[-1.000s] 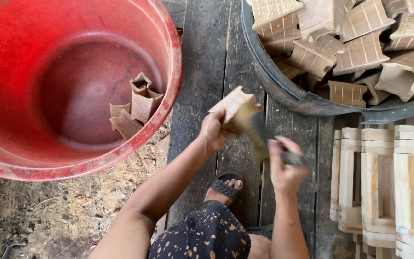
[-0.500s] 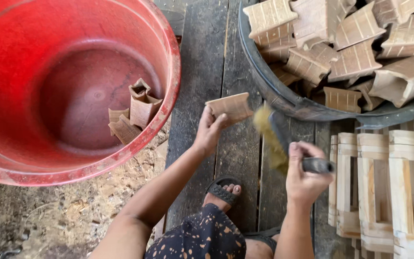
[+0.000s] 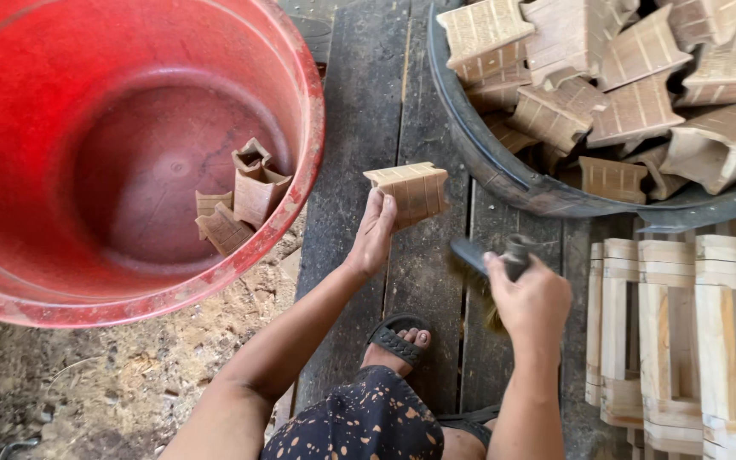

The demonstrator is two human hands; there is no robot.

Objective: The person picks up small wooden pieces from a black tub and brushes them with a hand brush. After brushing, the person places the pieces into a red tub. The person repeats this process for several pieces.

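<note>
Red tub [image 3: 70,290]: large, round, occupying the left of the view, standing partly on bare ground. A few small wooden pieces [image 3: 240,200] lie at its bottom, right of centre.

Dark basin [image 3: 504,175]: upper right, heaped with pale grooved wooden blocks [image 3: 632,111] lying at all angles.

Plank floor [image 3: 359,111]: dark weathered boards running away from the viewer between the two vessels. A sandalled foot [image 3: 398,336] rests on them below the hands.

Slatted wooden frames [image 3: 692,332]: stacked at the right edge, just below the basin.

Left hand [image 3: 374,234]: closed on the near end of a wooden block [image 3: 411,189], thumb and fingers clamped on it. The block is held clear of the floor, between tub and basin, its long axis running left to right with a slight tilt. It lies up and to the left of the right hand, apart from it.

Right hand [image 3: 531,298]: closed around the handle of a brush [image 3: 494,255], dark head pointing up-left toward the block, bristles partly hidden beneath the hand. The brush does not touch the block.

The left hand is the nearer to the tub rim; the right is nearer the basin and frames.
</note>
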